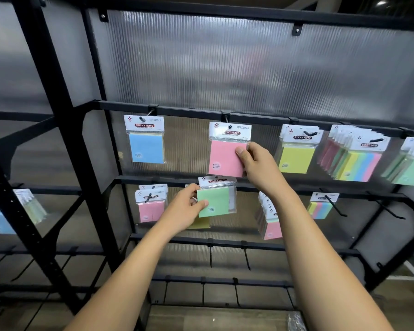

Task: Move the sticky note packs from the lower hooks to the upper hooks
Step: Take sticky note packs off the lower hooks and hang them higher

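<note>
My right hand (256, 163) pinches the right edge of a pink sticky note pack (225, 156) that hangs on an upper hook (229, 127). My left hand (187, 206) holds a green sticky note pack (215, 201) by its left side, in front of the lower rail and just below the pink pack. Behind the green pack a yellow pack (200, 224) hangs on a lower hook, mostly hidden. The upper rail also carries a blue pack (145, 146), yellow packs (296, 158), striped packs (359, 163) and green packs (411, 170).
The lower rail holds pink packs (151, 206) at left, several packs (270, 218) right of centre, a striped pack (320, 206) and bare black hooks (387, 207) at far right. Lower rails carry bare hooks (246, 256). A black rack post (65, 130) stands at left.
</note>
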Demonstrator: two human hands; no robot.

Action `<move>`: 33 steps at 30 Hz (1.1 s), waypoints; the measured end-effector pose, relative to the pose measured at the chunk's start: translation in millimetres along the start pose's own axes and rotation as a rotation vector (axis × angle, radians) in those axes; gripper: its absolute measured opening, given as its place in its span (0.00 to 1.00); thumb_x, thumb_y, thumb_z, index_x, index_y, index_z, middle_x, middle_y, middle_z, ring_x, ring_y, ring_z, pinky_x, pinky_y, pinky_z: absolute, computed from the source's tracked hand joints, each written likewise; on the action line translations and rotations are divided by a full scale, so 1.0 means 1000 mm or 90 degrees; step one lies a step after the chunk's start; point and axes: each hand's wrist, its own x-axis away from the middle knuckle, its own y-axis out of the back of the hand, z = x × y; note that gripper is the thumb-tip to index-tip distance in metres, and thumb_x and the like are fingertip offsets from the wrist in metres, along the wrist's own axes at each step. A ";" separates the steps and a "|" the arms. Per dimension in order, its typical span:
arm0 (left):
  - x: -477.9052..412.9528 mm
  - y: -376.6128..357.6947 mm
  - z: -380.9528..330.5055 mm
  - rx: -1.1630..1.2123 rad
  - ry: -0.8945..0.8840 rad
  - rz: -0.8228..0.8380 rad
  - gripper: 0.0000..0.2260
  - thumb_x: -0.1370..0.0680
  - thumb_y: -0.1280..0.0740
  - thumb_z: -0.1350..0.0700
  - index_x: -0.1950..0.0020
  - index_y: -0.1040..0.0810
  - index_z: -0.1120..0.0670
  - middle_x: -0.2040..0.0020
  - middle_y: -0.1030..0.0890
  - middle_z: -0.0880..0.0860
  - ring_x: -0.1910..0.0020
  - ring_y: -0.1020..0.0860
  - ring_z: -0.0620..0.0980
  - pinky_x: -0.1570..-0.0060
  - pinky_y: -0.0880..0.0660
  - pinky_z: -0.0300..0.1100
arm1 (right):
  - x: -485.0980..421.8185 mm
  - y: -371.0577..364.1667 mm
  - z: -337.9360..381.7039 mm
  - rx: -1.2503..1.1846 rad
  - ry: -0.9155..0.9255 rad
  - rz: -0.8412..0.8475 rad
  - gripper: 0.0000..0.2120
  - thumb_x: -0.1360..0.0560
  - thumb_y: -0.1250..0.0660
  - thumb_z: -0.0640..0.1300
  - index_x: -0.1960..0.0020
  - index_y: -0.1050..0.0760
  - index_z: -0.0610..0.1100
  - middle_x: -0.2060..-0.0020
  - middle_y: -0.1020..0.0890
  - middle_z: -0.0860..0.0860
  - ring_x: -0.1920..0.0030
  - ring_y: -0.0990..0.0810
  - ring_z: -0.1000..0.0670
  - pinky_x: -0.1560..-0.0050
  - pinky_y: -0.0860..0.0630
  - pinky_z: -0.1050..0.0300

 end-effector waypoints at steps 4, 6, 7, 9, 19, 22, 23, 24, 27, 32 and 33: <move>0.000 -0.002 -0.001 0.002 0.003 0.004 0.07 0.21 0.34 0.59 0.44 0.25 0.52 0.52 0.20 0.46 0.67 0.27 0.32 0.60 0.30 0.33 | -0.008 -0.002 -0.005 0.030 -0.007 -0.009 0.13 0.17 0.43 0.48 0.46 0.24 0.40 0.52 0.20 0.50 0.54 0.24 0.50 0.61 0.32 0.57; 0.000 -0.002 0.000 0.003 0.004 0.005 0.08 0.21 0.34 0.59 0.43 0.25 0.52 0.50 0.19 0.47 0.66 0.26 0.32 0.60 0.30 0.32 | -0.012 -0.004 -0.009 0.051 -0.015 -0.017 0.13 0.17 0.43 0.48 0.45 0.24 0.40 0.52 0.21 0.51 0.53 0.25 0.50 0.61 0.37 0.57; 0.000 -0.002 0.000 0.001 0.006 0.004 0.08 0.21 0.34 0.58 0.43 0.25 0.51 0.49 0.19 0.47 0.65 0.26 0.33 0.60 0.30 0.32 | -0.013 -0.006 -0.010 0.058 -0.019 -0.023 0.13 0.17 0.43 0.48 0.46 0.24 0.40 0.52 0.21 0.51 0.53 0.25 0.50 0.61 0.38 0.58; 0.001 -0.002 0.001 -0.004 0.009 0.003 0.09 0.21 0.34 0.58 0.42 0.25 0.50 0.48 0.19 0.46 0.65 0.26 0.34 0.61 0.30 0.30 | -0.015 -0.009 -0.012 0.066 -0.027 -0.034 0.14 0.17 0.43 0.49 0.47 0.24 0.40 0.54 0.21 0.50 0.54 0.26 0.49 0.61 0.38 0.57; 0.008 -0.009 0.009 -0.006 0.020 0.006 0.06 0.22 0.33 0.59 0.47 0.24 0.51 0.51 0.19 0.48 0.61 0.26 0.42 0.55 0.26 0.38 | 0.049 -0.032 -0.060 0.125 -0.119 0.062 0.19 0.18 0.45 0.55 0.51 0.22 0.43 0.56 0.16 0.46 0.54 0.18 0.45 0.53 0.26 0.53; 0.007 -0.016 0.008 -0.008 0.025 0.029 0.07 0.22 0.33 0.59 0.46 0.25 0.50 0.50 0.19 0.46 0.56 0.23 0.40 0.55 0.27 0.34 | 0.069 -0.032 -0.068 0.104 -0.142 0.070 0.18 0.17 0.47 0.55 0.54 0.24 0.46 0.57 0.17 0.47 0.55 0.20 0.46 0.56 0.30 0.56; 0.006 -0.019 0.008 -0.003 0.026 0.033 0.07 0.22 0.33 0.59 0.45 0.25 0.51 0.50 0.20 0.45 0.54 0.23 0.40 0.55 0.28 0.32 | 0.074 -0.031 -0.069 0.097 -0.150 0.074 0.18 0.17 0.47 0.55 0.55 0.25 0.47 0.60 0.18 0.49 0.56 0.21 0.47 0.59 0.30 0.57; 0.006 -0.022 0.007 0.001 0.027 0.034 0.07 0.22 0.33 0.59 0.45 0.24 0.51 0.50 0.19 0.45 0.53 0.22 0.40 0.55 0.28 0.31 | 0.079 -0.030 -0.070 0.099 -0.155 0.079 0.17 0.17 0.47 0.56 0.56 0.26 0.48 0.62 0.20 0.51 0.58 0.22 0.49 0.61 0.31 0.61; 0.004 -0.032 0.002 -0.002 0.018 0.041 0.09 0.22 0.33 0.59 0.43 0.24 0.52 0.51 0.19 0.47 0.55 0.22 0.42 0.54 0.25 0.34 | 0.089 -0.026 -0.075 0.129 -0.157 0.097 0.11 0.19 0.40 0.54 0.54 0.26 0.48 0.65 0.23 0.58 0.62 0.25 0.56 0.65 0.33 0.71; 0.005 -0.053 -0.010 -0.077 -0.032 0.070 0.08 0.19 0.37 0.58 0.41 0.26 0.53 0.63 0.26 0.43 0.65 0.29 0.40 0.64 0.33 0.32 | 0.102 -0.018 -0.081 0.196 -0.150 0.090 0.09 0.21 0.36 0.50 0.46 0.25 0.45 0.57 0.20 0.52 0.58 0.22 0.51 0.58 0.29 0.57; 0.005 -0.058 -0.014 -0.084 -0.045 0.076 0.09 0.19 0.38 0.59 0.39 0.26 0.53 0.61 0.27 0.43 0.64 0.29 0.38 0.65 0.34 0.29 | 0.104 -0.017 -0.082 0.204 -0.147 0.081 0.10 0.21 0.36 0.49 0.45 0.25 0.44 0.56 0.19 0.51 0.56 0.22 0.49 0.58 0.30 0.57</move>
